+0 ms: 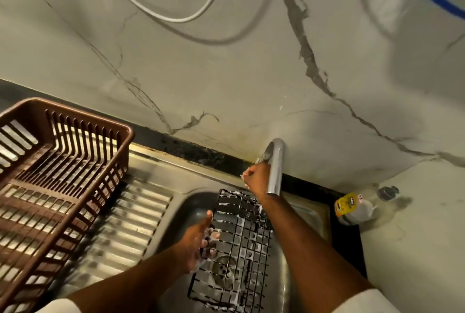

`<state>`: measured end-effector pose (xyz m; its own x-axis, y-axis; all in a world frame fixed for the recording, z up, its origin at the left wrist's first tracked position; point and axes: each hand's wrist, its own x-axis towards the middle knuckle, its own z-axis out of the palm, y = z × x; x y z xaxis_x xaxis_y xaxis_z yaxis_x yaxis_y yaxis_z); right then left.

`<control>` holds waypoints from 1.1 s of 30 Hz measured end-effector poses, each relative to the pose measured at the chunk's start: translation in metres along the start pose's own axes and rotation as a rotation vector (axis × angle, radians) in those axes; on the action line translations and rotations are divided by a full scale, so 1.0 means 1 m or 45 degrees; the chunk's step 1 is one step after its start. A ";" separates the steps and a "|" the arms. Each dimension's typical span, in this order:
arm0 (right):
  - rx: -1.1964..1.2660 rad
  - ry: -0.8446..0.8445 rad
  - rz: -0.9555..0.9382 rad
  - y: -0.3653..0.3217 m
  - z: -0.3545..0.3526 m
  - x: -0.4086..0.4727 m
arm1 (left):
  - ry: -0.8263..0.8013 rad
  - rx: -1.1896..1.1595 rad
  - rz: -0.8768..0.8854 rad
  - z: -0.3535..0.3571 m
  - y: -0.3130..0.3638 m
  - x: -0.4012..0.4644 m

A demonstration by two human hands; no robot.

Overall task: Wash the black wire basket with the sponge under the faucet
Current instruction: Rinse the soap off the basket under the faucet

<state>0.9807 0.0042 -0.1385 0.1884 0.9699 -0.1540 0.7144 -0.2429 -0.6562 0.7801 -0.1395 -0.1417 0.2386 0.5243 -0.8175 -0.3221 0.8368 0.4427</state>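
The black wire basket [236, 244], streaked with white foam, stands in the steel sink [299, 214] over the drain. My left hand [198, 242] grips its left edge, fingers soapy. The chrome faucet [274, 166] arches over the sink's back rim. My right hand [255, 174] is closed at the faucet's base, by its handle. No water stream is visible. I see no sponge in view.
A brown plastic dish rack [63, 174] sits on the ribbed steel drainboard [130, 219] to the left. A dish soap bottle with a yellow label [357, 205] lies at the sink's right. The marbled wall rises close behind, with white cables [176, 14] hanging.
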 end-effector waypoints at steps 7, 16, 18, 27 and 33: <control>1.310 -0.108 0.283 -0.053 -0.036 -0.087 | 0.043 -0.064 0.017 -0.010 -0.008 -0.002; 1.209 0.017 0.691 -0.073 -0.058 -0.145 | -0.094 -0.064 0.042 -0.010 -0.008 -0.016; 1.097 0.106 0.709 -0.079 -0.057 -0.148 | -0.114 -0.064 0.037 -0.009 -0.008 -0.021; 1.479 0.238 0.900 -0.081 -0.052 -0.157 | -0.065 -0.050 0.065 -0.006 -0.003 -0.044; 1.675 -0.172 0.785 -0.078 -0.064 -0.158 | -0.052 -0.046 0.077 -0.002 0.002 -0.042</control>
<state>0.9384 -0.1305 -0.0157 0.1144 0.7305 -0.6733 -0.5882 -0.4964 -0.6385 0.7672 -0.1603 -0.1075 0.2549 0.5801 -0.7737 -0.3699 0.7977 0.4763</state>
